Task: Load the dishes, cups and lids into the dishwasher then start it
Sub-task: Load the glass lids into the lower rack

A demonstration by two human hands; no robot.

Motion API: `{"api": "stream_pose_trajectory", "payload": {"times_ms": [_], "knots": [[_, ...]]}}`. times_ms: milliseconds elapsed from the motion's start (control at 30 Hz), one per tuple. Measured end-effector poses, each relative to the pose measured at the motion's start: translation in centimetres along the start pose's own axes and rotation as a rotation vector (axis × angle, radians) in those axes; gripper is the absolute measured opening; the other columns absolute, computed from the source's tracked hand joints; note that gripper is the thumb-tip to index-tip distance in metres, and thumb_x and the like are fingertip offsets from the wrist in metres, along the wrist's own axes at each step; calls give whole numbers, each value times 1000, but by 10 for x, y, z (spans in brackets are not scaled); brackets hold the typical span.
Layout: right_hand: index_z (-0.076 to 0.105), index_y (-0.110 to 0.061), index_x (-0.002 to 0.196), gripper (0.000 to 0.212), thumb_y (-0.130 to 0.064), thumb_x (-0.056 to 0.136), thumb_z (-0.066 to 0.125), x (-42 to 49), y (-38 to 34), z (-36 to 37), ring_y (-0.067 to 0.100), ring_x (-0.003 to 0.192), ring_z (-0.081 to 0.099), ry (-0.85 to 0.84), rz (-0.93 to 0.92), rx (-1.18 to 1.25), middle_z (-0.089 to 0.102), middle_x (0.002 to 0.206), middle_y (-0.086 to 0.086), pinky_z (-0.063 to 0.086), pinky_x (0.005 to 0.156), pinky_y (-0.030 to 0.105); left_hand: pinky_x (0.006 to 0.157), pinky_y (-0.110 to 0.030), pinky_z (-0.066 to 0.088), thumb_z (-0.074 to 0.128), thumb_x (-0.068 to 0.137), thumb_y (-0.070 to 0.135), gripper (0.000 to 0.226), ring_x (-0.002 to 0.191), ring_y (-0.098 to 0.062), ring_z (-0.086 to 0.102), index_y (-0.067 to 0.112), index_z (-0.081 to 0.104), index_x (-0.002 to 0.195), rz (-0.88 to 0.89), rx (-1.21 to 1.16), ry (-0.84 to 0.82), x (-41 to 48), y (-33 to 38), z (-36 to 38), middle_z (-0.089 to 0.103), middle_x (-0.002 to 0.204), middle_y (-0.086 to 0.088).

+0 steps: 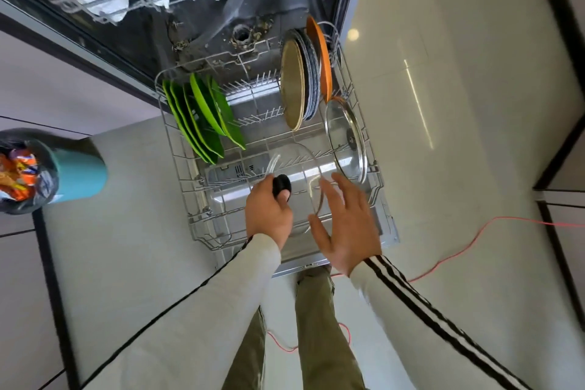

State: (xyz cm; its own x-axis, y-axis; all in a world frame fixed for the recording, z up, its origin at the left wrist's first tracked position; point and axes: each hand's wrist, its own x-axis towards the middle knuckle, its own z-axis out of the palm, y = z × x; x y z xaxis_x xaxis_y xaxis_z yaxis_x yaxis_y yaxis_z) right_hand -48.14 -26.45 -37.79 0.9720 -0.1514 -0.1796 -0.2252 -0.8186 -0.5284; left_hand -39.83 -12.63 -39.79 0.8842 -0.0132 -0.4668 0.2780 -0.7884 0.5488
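Glass lid point(297, 165), black knob point(281, 184) gripped by left hand point(269, 212), right hand point(345, 225) slack-fingered alongside, green plates point(202, 117) and steel lid point(346, 139) flanking.

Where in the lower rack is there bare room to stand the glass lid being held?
Free: the front-left of the lower rack, between the green plates and the left hand holding the glass lid; also the bare tines between the green plates and the tan plate. Crowded: the right side, where that plate's stack and a steel-rimmed lid stand.

Glossy pale floor point(443, 168) (red cable point(496, 218) across)
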Motion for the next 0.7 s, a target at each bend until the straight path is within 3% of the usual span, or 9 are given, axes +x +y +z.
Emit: {"api": "stream_pose_trajectory", "payload": {"times_ms": [133, 233, 333, 400, 500, 600, 700], "knots": [[54, -25, 134, 53, -24, 81, 56, 7, 7, -5, 29, 143, 30, -231, -269, -110, 39, 153, 7, 33, 112, 47, 91, -46, 47, 53, 91, 15, 29, 108, -33, 54, 10, 56, 120, 184, 352, -185, 12, 13, -10, 60, 114, -12], [49, -17, 139, 66, -10, 75, 66, 16, 18, -5, 32, 135, 42, -287, -277, -274, 46, 147, 12, 42, 108, 47, 95, -44, 44, 53, 92, 20, 33, 113, -32, 53, 13, 55, 123, 247, 548, -276, 21, 21, -19, 59, 120, -11], [36, -5, 146, 73, -19, 83, 71, 29, 25, -2, 35, 119, 58, -243, -68, -487, 52, 140, 18, 55, 91, 44, 101, -44, 38, 54, 92, 23, 41, 121, -30, 51, 17, 51, 133, 351, 652, -369, 28, 29, -24, 57, 126, -7], [36, -3, 145, 61, -32, 95, 57, 39, 22, -2, 33, 106, 65, -236, -7, -546, 58, 131, 18, 57, 77, 41, 102, -45, 37, 55, 93, 23, 42, 120, -30, 51, 18, 50, 134, 400, 668, -376, 31, 33, -25, 57, 127, -7], [47, -8, 130, 41, -37, 103, 37, 47, 16, -7, 26, 80, 68, -282, -35, -524, 68, 101, 9, 53, 57, 33, 103, -44, 38, 50, 98, 24, 40, 122, -29, 51, 19, 50, 138, 402, 547, -374, 38, 32, -29, 57, 131, -6], [56, -14, 111, 33, -38, 102, 35, 44, 18, -13, 23, 63, 63, -348, 20, -449, 62, 78, 2, 47, 52, 29, 110, -46, 34, 44, 103, 32, 41, 129, -27, 47, 16, 48, 140, 382, 250, -185, 42, 28, -36, 51, 140, -4], [62, -15, 101, 33, -42, 99, 42, 35, 15, -4, 19, 56, 55, -339, 287, -294, 55, 68, -2, 47, 55, 26, 113, -46, 35, 45, 102, 32, 44, 135, -28, 43, 11, 46, 141, 279, 23, 145, 46, 29, -44, 43, 148, -7]]}}
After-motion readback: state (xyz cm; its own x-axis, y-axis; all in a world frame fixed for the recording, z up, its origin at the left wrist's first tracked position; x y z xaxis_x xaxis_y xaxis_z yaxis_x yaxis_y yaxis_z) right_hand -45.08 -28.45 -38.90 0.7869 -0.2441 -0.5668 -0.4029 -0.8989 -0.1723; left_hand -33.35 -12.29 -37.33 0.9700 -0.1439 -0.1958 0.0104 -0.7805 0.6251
